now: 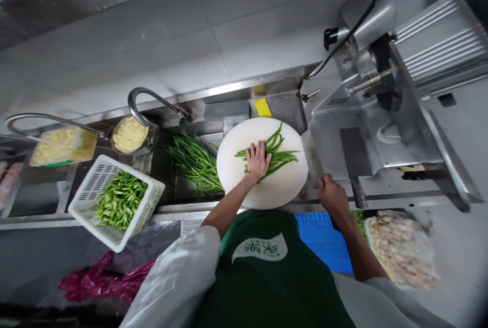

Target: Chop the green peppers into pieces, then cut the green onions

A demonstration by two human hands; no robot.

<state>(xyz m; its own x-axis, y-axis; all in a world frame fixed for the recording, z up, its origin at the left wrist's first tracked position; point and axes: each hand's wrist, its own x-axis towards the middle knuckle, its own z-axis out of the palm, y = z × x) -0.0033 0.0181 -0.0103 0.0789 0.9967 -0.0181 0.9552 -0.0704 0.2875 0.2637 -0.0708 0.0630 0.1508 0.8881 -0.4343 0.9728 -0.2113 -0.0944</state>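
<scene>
A round white cutting board [236,180] spans the sink in front of me. Several long thin green peppers [282,157] lie across it in a loose bunch. My left hand [258,161] rests flat on them with its fingers stretched out, pressing them to the board. Just off the board's right edge, my right hand [332,195] is closed around the handle of a cleaver [313,157]. Its blade points away from me, beside the board. More long green peppers [196,162] are heaped in the sink on the left of the board.
A white plastic basket [154,198] of cut green pieces stands at left. Behind it are a metal pot [152,140] of pale slices and curved faucets [143,91]. A slicing machine [404,109] occupies the right, with another cleaver [355,152] nearby. A blue crate [324,241] sits below.
</scene>
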